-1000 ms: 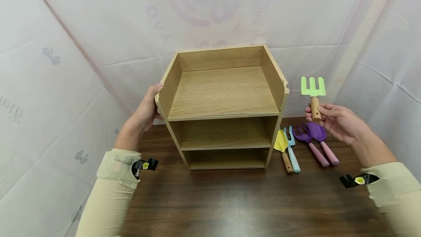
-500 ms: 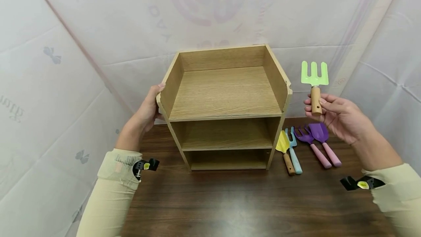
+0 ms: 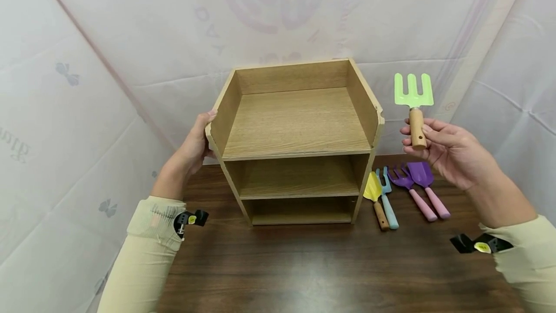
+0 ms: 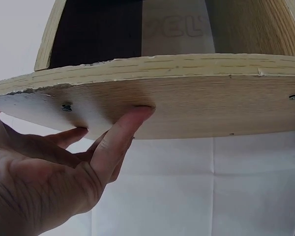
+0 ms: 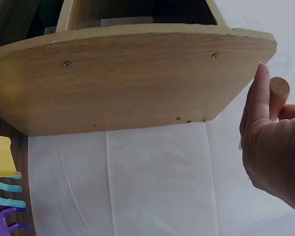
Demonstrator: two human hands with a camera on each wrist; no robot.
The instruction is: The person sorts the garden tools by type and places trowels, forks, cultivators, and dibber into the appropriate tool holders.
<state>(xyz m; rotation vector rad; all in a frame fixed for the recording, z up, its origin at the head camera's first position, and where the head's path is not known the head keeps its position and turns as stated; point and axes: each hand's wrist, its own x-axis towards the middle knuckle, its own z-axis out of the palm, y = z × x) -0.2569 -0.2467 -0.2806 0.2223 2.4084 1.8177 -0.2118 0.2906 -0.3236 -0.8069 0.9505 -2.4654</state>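
Note:
In the head view, my right hand (image 3: 456, 151) pinches the wooden handle of a light green hand fork (image 3: 414, 93), tines up, to the right of a small wooden shelf (image 3: 299, 120). The right wrist view shows the end of that handle (image 5: 279, 93) beside my fingers; the tines are out of that view. My left hand (image 3: 193, 144) rests on the shelf's left side, one fingertip at the upper edge. In the left wrist view, its thumb (image 4: 120, 140) and other fingertips touch the outer face of the side panel (image 4: 187, 105).
Right of the shelf on the dark wooden table (image 3: 299, 264) lie a yellow trowel (image 3: 372, 187), a light blue hand fork (image 3: 389, 210), a purple hand fork (image 3: 404, 181) and a purple trowel (image 3: 420, 175). White printed sheeting (image 3: 173, 23) stands behind and at both sides.
My right hand has risen with the green hand fork, from just above the purple tools to higher beside the shelf's upper right side. The left hand has stayed on the shelf.

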